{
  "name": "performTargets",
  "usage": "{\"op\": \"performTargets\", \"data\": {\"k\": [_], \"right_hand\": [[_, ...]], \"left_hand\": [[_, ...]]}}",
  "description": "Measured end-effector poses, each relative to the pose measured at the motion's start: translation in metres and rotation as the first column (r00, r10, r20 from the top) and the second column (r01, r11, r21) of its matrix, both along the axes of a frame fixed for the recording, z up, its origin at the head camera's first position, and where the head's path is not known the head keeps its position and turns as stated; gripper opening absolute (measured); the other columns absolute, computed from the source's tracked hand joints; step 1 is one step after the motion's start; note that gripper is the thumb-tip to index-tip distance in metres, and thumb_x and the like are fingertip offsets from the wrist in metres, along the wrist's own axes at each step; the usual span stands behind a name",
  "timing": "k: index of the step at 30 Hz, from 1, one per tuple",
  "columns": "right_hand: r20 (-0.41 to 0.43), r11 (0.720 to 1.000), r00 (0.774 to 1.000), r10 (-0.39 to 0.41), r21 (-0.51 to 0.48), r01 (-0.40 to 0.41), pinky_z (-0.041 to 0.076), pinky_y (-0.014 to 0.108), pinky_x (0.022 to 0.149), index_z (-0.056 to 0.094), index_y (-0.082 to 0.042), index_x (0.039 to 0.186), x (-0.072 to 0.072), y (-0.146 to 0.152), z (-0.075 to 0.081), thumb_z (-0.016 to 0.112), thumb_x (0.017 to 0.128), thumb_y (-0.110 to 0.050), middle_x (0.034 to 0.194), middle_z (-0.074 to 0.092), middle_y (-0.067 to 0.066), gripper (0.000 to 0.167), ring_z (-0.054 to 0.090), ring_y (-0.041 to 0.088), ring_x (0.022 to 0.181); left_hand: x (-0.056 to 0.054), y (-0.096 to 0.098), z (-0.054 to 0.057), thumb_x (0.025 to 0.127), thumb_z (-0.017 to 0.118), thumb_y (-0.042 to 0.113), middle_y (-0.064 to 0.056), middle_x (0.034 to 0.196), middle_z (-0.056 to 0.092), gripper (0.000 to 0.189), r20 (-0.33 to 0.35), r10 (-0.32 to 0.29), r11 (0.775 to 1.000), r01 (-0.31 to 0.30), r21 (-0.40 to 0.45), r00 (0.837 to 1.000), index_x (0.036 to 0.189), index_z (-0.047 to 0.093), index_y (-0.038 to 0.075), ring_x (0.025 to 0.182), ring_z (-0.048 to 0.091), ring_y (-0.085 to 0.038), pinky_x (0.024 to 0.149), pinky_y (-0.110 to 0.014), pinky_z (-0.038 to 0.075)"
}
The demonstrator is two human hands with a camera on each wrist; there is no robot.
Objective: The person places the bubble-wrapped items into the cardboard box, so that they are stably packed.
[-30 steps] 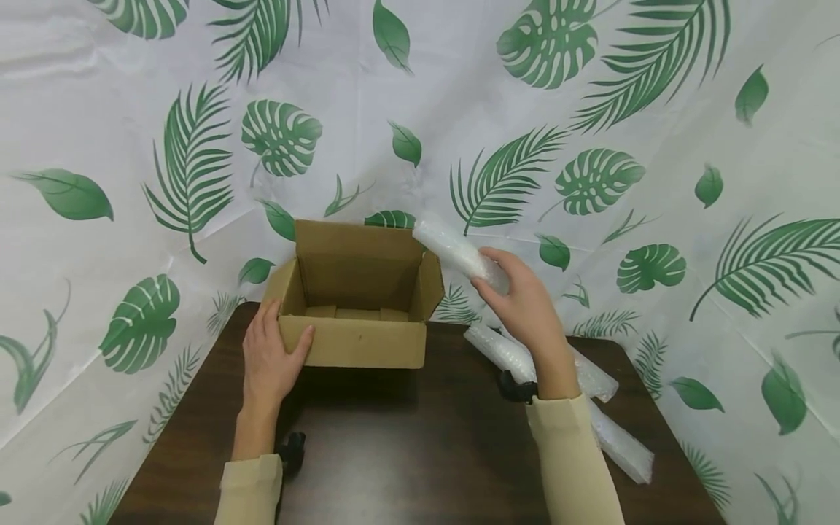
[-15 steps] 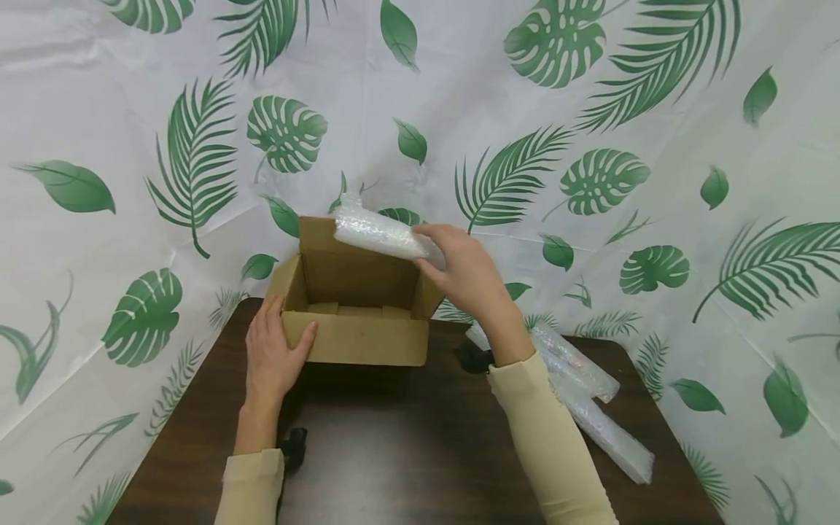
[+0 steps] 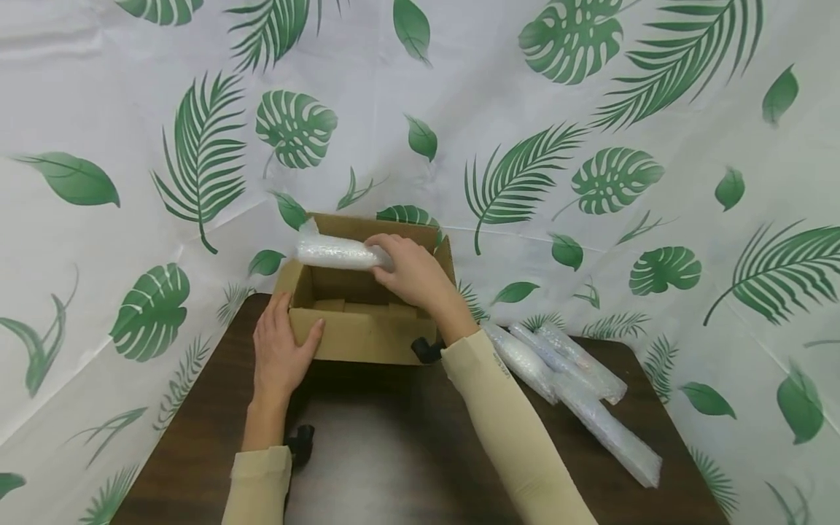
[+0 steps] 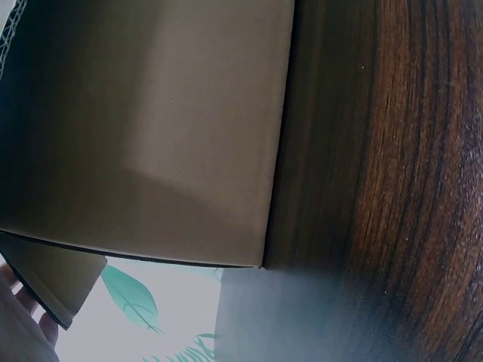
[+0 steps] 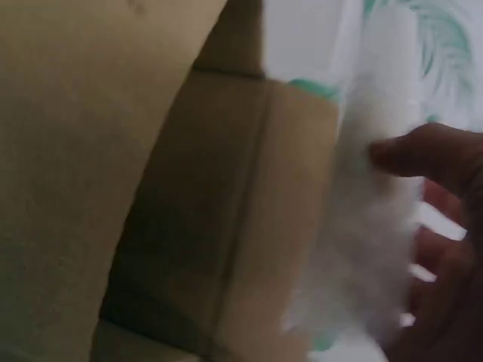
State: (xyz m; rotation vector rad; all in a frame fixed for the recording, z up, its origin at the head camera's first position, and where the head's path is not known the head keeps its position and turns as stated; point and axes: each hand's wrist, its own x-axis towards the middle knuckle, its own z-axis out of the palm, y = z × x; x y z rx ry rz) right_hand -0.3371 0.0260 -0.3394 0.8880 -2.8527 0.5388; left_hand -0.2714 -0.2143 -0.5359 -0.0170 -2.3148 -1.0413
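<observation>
An open cardboard box (image 3: 361, 337) stands on the dark wooden table, its flaps raised. My left hand (image 3: 278, 357) holds its front left corner, thumb on the front and fingers along the side. In the left wrist view, that hand (image 4: 23, 328) shows only at the lower left, by a flap of the box (image 4: 211, 136). Over the box opening, my right hand (image 3: 413, 271) grips the right end of a roll of bubble wrap (image 3: 335, 252), which lies nearly level. The right wrist view has the roll (image 5: 370, 226) blurred, with the thumb across it.
Several more bubble wrap rolls (image 3: 607, 426) lie together on the right of the table (image 3: 374, 452). A white curtain with green leaves (image 3: 446, 87) hangs close behind the table and box.
My right hand has carried the bubble wrap roll leftward from beside the box to over its opening, and the roll has turned more level. My left hand stays at the box corner.
</observation>
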Motion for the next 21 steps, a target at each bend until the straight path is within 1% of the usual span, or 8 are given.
{"op": "performTargets", "data": {"k": [2, 5, 6, 9, 12, 14, 18, 21], "right_hand": [[0.072, 0.999, 0.997, -0.033, 0.038, 0.031, 0.052, 0.047, 0.108, 0.059, -0.02, 0.146, -0.011, 0.0, -0.007, 0.068, 0.105, -0.026, 0.144, 0.067, 0.005, 0.042, 0.065, 0.025, 0.125], [0.201, 0.994, 0.976, -0.08, 0.086, 0.064, 0.053, 0.047, 0.103, 0.056, -0.02, 0.145, -0.025, -0.001, -0.019, 0.067, 0.106, -0.025, 0.143, 0.066, 0.005, 0.041, 0.065, 0.026, 0.119], [0.239, 0.994, 0.967, -0.084, 0.094, 0.063, 0.052, 0.047, 0.104, 0.054, -0.02, 0.147, -0.03, -0.003, -0.023, 0.066, 0.106, -0.026, 0.145, 0.064, 0.006, 0.042, 0.065, 0.027, 0.121], [0.318, 0.994, 0.945, -0.076, 0.097, 0.048, 0.049, 0.048, 0.114, 0.045, -0.019, 0.157, -0.043, -0.01, -0.034, 0.064, 0.108, -0.025, 0.16, 0.055, 0.006, 0.053, 0.06, 0.028, 0.138], [0.345, 0.994, 0.935, -0.075, 0.095, 0.045, 0.04, 0.051, 0.124, 0.039, -0.021, 0.164, -0.054, -0.018, -0.044, 0.064, 0.108, -0.022, 0.166, 0.049, 0.006, 0.062, 0.051, 0.029, 0.151], [0.348, 0.993, 0.933, -0.09, 0.099, 0.059, 0.033, 0.055, 0.129, 0.041, -0.022, 0.164, -0.059, -0.023, -0.049, 0.066, 0.106, -0.019, 0.164, 0.052, 0.007, 0.063, 0.05, 0.03, 0.151], [0.341, 0.991, 0.934, -0.109, 0.11, 0.076, 0.024, 0.062, 0.131, 0.048, -0.023, 0.159, -0.066, -0.027, -0.06, 0.069, 0.105, -0.019, 0.157, 0.059, 0.008, 0.058, 0.051, 0.032, 0.15], [0.349, 0.991, 0.93, -0.116, 0.099, 0.086, 0.023, 0.063, 0.131, 0.05, -0.023, 0.158, -0.067, -0.027, -0.065, 0.07, 0.105, -0.022, 0.157, 0.058, 0.008, 0.057, 0.048, 0.034, 0.15]], "left_hand": [[-0.001, 0.001, 0.0, 0.099, 0.07, 0.048, -0.024, 0.166, 0.039, 0.085, -0.004, 0.005, 1.0, -0.005, -0.001, 1.0, 0.164, 0.035, 0.006, 0.15, 0.037, -0.049, 0.124, -0.068, 0.026], [-0.002, 0.001, 0.002, 0.098, 0.071, 0.047, -0.024, 0.165, 0.039, 0.085, -0.01, 0.007, 1.0, -0.007, -0.003, 1.0, 0.163, 0.036, 0.005, 0.15, 0.038, -0.049, 0.123, -0.068, 0.026], [-0.002, 0.0, 0.002, 0.098, 0.071, 0.047, -0.024, 0.165, 0.039, 0.085, -0.009, 0.009, 1.0, -0.009, -0.005, 1.0, 0.163, 0.036, 0.005, 0.15, 0.038, -0.049, 0.123, -0.068, 0.026], [-0.001, -0.001, 0.003, 0.098, 0.072, 0.047, -0.025, 0.166, 0.039, 0.085, -0.005, 0.01, 1.0, -0.01, -0.003, 1.0, 0.163, 0.036, 0.005, 0.15, 0.037, -0.049, 0.123, -0.069, 0.026], [-0.001, -0.002, 0.003, 0.098, 0.072, 0.047, -0.025, 0.166, 0.039, 0.085, 0.0, 0.01, 1.0, -0.01, 0.004, 1.0, 0.162, 0.037, 0.005, 0.151, 0.037, -0.049, 0.123, -0.069, 0.026], [0.0, -0.003, 0.002, 0.098, 0.072, 0.046, -0.025, 0.165, 0.04, 0.084, 0.001, 0.004, 1.0, -0.004, 0.01, 1.0, 0.162, 0.037, 0.005, 0.151, 0.038, -0.049, 0.123, -0.069, 0.026], [0.0, -0.002, 0.001, 0.097, 0.073, 0.046, -0.025, 0.165, 0.041, 0.084, 0.003, 0.0, 1.0, 0.0, 0.014, 1.0, 0.162, 0.038, 0.005, 0.15, 0.038, -0.049, 0.123, -0.069, 0.026], [0.0, -0.002, 0.001, 0.097, 0.073, 0.046, -0.024, 0.164, 0.041, 0.084, 0.001, 0.0, 1.0, 0.0, 0.018, 1.0, 0.162, 0.038, 0.005, 0.15, 0.038, -0.048, 0.123, -0.069, 0.026]]}}
